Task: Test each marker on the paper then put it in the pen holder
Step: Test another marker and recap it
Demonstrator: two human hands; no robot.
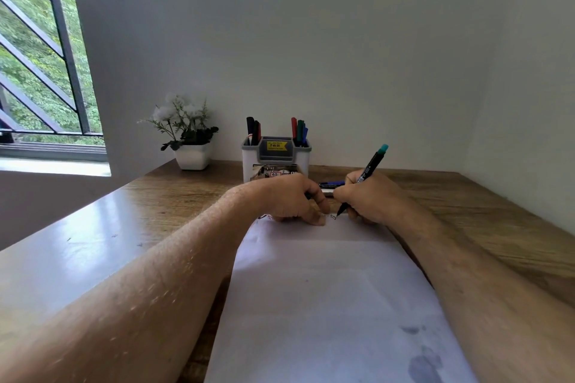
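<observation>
Teal-capped marker [367, 171] gripped by right hand [367, 200], tip on paper [326, 289]; left hand [289, 199] fingertips press paper

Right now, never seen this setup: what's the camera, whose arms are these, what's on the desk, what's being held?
There is no machine here: one wide-angle camera sits on a person's head, looking forward and down at their bare hands. The right hand grips a teal-capped marker, its tip on the white paper lying on the wooden desk. The left hand rests on the paper's far edge; whether it holds anything is unclear. Behind the hands stands a pen holder with several markers in it. Another marker lies on the desk near it. A small potted plant stands left of the holder.
</observation>
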